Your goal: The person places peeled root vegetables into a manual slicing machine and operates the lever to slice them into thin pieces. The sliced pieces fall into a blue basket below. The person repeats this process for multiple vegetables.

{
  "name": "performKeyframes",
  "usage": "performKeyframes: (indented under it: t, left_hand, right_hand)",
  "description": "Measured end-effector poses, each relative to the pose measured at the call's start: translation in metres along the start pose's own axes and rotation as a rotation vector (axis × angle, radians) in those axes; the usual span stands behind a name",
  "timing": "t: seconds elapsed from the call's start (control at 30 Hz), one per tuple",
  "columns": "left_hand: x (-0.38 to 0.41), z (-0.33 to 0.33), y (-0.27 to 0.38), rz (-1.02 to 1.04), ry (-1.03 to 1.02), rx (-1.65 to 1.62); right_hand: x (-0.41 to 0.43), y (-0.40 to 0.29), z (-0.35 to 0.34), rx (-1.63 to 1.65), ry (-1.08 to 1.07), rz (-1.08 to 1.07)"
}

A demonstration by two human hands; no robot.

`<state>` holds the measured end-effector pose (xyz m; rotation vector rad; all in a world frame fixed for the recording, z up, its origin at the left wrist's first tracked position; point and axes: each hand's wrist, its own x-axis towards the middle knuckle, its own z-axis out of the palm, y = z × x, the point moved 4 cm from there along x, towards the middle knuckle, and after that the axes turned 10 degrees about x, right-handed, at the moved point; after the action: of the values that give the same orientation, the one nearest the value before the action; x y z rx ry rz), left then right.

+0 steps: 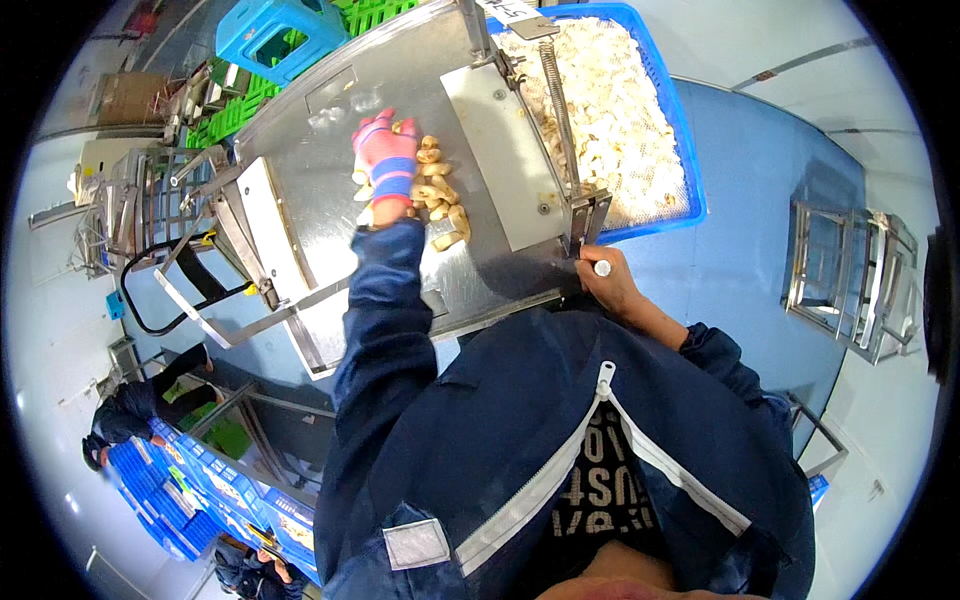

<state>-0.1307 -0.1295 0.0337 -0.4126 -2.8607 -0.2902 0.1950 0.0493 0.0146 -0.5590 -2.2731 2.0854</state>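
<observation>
My left hand [386,165], in a pink and blue knit glove, lies palm down on a pile of pale, elongated food pieces [442,199] on the stainless steel table [322,172]. Its palm side is hidden, so I cannot tell whether it grips a piece. My bare right hand [615,281] is closed around a handle with a round white end [602,268], at the near end of a hinged metal cutter frame [589,221]. A coil spring [559,112] runs along this frame. Between the pile and the frame lies a white board [506,150] fixed with bolts.
Beyond the frame, a blue crate [697,180] holds many pale cut pieces [615,112]. A second white board [270,221] sits at the table's left. Further out are a blue stool [281,34], a black-framed chair [139,300], a metal rack [847,277] and two people by blue crates [225,480].
</observation>
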Motion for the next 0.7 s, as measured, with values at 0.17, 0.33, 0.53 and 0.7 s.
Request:
performKeyframes:
  t: [0.17, 0.33, 0.53, 0.7]
  left_hand:
    - [0.011, 0.024, 0.002, 0.065, -0.234, 0.246]
    - [0.005, 0.05, 0.006, 0.087, -0.282, 0.127]
    - [0.015, 0.002, 0.016, 0.019, -0.178, -0.191]
    - [-0.03, 0.018, 0.067, -0.066, -0.134, -0.754]
  right_hand:
    - [-0.002, 0.004, -0.002, 0.022, 0.014, -0.025]
    - [-0.004, -0.005, -0.002, 0.007, 0.023, 0.061]
    - [-0.001, -0.011, -0.003, -0.022, 0.014, 0.015]
    - [0.001, -0.043, -0.005, 0.1, -0.012, 0.053]
